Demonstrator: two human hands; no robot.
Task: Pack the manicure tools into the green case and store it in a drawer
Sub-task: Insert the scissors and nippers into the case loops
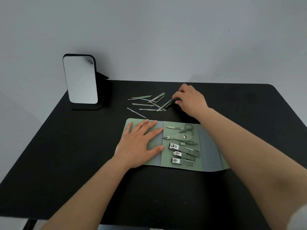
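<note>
My left hand point(141, 143) pressed flat on the open green case point(207, 153) while my right hand point(191, 100) pinched a thin, stiff, slippery-looking tool point(169, 103) mid-shaft from the loose pile point(149, 103) at twelve o'clock on the desk point(66, 146).

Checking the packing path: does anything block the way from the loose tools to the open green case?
Nothing visible does. The loose slim metal tools lie just beyond the open green case, with bare black table between.
</note>
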